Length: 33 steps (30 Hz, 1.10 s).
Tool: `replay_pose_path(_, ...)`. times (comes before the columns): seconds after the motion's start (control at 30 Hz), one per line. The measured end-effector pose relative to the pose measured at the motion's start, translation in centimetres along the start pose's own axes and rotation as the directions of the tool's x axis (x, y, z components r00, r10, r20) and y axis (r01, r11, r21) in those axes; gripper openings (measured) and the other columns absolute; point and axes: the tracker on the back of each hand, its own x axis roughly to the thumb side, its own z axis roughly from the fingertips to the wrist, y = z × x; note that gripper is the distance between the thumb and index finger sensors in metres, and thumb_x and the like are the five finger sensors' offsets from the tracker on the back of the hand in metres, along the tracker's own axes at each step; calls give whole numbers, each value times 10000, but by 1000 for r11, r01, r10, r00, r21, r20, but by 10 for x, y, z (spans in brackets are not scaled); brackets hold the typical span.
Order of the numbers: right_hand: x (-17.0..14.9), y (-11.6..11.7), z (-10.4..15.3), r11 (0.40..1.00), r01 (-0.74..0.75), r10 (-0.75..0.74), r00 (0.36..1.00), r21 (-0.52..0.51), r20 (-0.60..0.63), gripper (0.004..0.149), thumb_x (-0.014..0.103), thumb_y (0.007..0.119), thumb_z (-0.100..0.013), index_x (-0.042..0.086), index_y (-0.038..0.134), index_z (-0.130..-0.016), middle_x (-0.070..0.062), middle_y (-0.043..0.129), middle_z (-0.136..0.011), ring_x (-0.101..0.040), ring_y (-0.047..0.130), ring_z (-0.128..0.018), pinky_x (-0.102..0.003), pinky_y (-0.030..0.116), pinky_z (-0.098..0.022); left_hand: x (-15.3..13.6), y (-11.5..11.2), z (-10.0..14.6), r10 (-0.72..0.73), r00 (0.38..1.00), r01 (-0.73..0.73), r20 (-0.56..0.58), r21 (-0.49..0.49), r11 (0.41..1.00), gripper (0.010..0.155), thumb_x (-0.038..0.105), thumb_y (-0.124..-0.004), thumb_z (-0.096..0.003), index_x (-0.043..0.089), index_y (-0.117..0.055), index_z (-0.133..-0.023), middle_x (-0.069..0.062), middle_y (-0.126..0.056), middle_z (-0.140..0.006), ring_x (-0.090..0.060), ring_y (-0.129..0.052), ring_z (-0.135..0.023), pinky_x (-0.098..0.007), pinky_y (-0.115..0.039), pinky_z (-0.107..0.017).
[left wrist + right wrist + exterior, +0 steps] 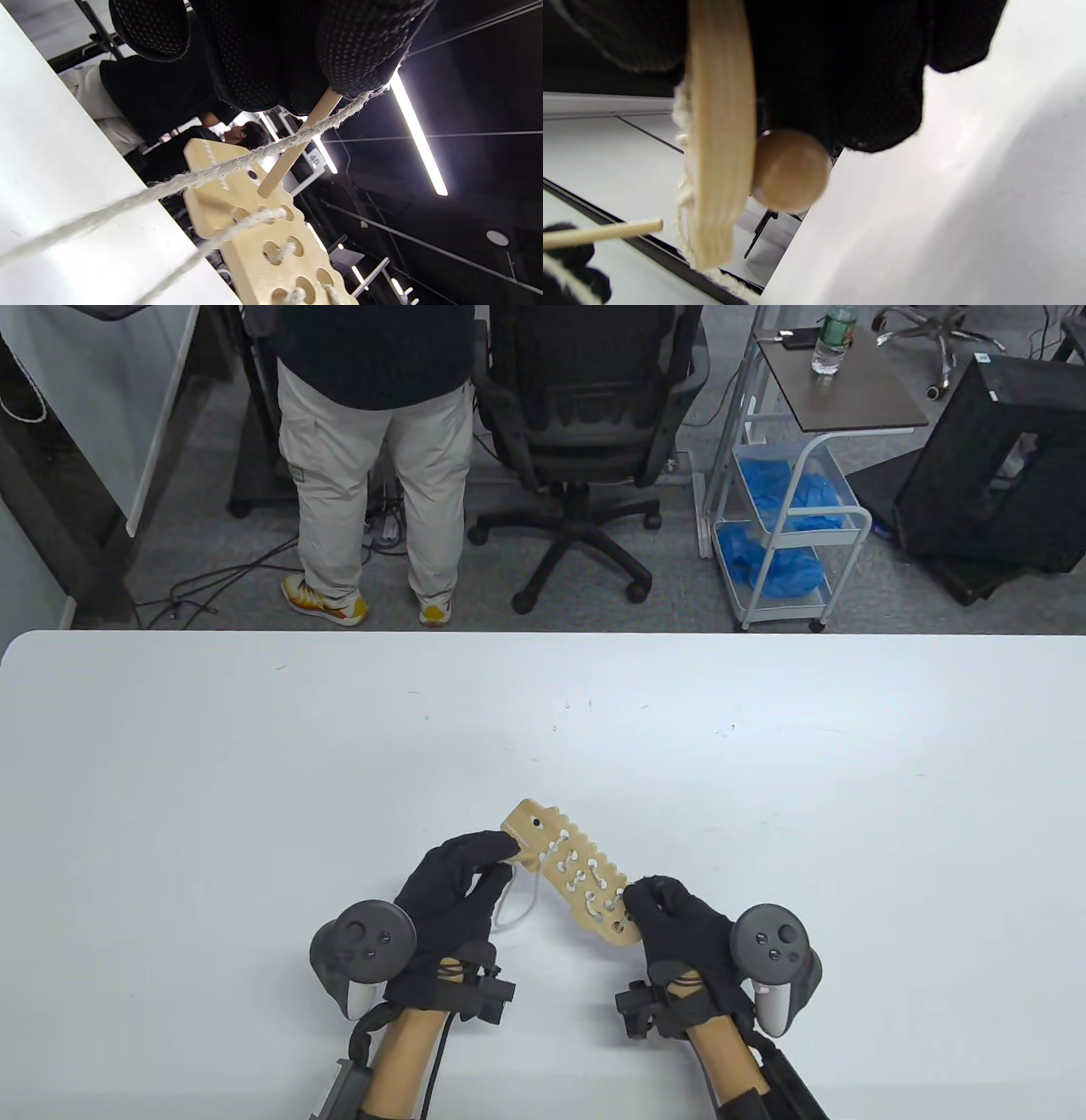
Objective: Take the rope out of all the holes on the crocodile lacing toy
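Crocodile toy (570, 869): held above the tabletop (254, 780), near edge, centre; long axis slanting from far-left head to near-right tail.
Left hand (454, 891): at the head end, fingers closed on the wooden needle stick (297, 150) and the rope (517, 899) beside it; grip plain in the left wrist view.
Right hand (679, 929): clamped on the tail end, board edge (719, 169) pinched between fingers; a round wooden bead (789, 169) pressed against the board's face just below the fingers.
Rope state: still laced through most holes along the body; a slack loop hanging between the left hand and the head end; a taut strand running from the left fingers past the head.
Key relation: free rope end and needle on the left side, toy lying between the two hands, each hand at one end of the long axis; left hand nearer the working end.
Likely next move, as a judgement: drawing leftward and away from the board with the left hand, right hand steadying the tail.
Progress, as a judgement: early, most holes still threaded.
Risk: rope snagging at a hole if pulled along the board rather than out from it.
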Motion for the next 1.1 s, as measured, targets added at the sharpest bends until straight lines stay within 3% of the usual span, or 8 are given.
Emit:
replay_pose_path(0.53,7,8,2,997,-31,28,998,65,52,426,414,830,-374,93,876,-650,-148,1050,-545,-378,1022,-494,-659,704,-527,1,0,0,-2,1000,2,2,12,1000,425,331,-875,-477,463,-834,-879,51,-931,-899,-158,-927,-765,-550,-711,-686)
replay_pose_path(0.7,9,10,2,996,-19,13,998,90,64,426,414,830,-374,93,878,-649,-151,1050,-544,-378,1021,-495,-658,703,-530,0,-4,-2,-18,1000,19,17,-27,999,418,334,-892,-458,448,-872,-859,46,-948,-893,-178,-927,-775,-571,-701,-682)
replay_pose_path(0.97,13,10,2,993,2,-13,996,116,92,426,415,832,-373,94,880,-649,-149,1051,-544,-377,1021,-498,-659,701,-534,9,-9,1,-277,957,279,90,-14,960,429,353,-887,-453,456,-881,-870,3,-797,-1057,-259,-724,-975,-628,-589,-729)
replay_pose_path(1.1,14,11,2,991,8,-21,995,130,101,426,415,833,-373,94,881,-648,-151,1050,-546,-379,1021,-498,-661,699,-536,10,-10,1,-313,945,316,99,-11,949,437,355,-884,-454,460,-875,-878,-11,-745,-1100,-276,-667,-1014,-641,-559,-738)
